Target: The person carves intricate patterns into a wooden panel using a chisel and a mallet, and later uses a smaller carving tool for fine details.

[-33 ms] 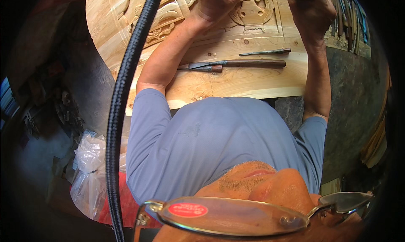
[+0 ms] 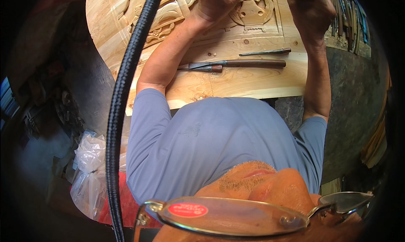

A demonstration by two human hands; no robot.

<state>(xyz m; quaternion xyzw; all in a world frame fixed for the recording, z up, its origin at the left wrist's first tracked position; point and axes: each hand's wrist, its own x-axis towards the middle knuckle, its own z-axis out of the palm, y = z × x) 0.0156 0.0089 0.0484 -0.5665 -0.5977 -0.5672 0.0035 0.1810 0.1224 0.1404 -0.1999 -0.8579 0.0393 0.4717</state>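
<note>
In the head view, your left hand (image 2: 217,4) reaches up to the far side of the carved wooden panel (image 2: 236,79), forearm stretched straight from the blue sleeve, wrist bent, fingers curled tight over the raised carving. Something thin seems to sit inside that fist, but I cannot tell what, since the top edge of the picture cuts it off. Your right hand (image 2: 310,10) is raised near the panel's right edge, forearm nearly vertical, fingers folded in; I cannot tell whether it grips anything.

The panel is pale, freshly cut wood with clear grain. Its far part bears relief work: an urn-like shape (image 2: 255,10) between your 2 hands and leafy scrolls (image 2: 162,27) towards the left edge. The near strip is flat and bare.

On that flat strip lie 3 tools. A long chisel with a dark wooden handle (image 2: 249,63) lies crosswise, just beside a shorter chisel (image 2: 202,68) touching your left forearm. A slim dark tool (image 2: 265,52) lies a little farther up, near the right edge.

A row of more tools (image 2: 348,22) stands past the panel's right edge. A black braided hose (image 2: 122,107) crosses the left side. At the lower left sits a clear plastic bag (image 2: 90,174); its contents are not discernible.
</note>
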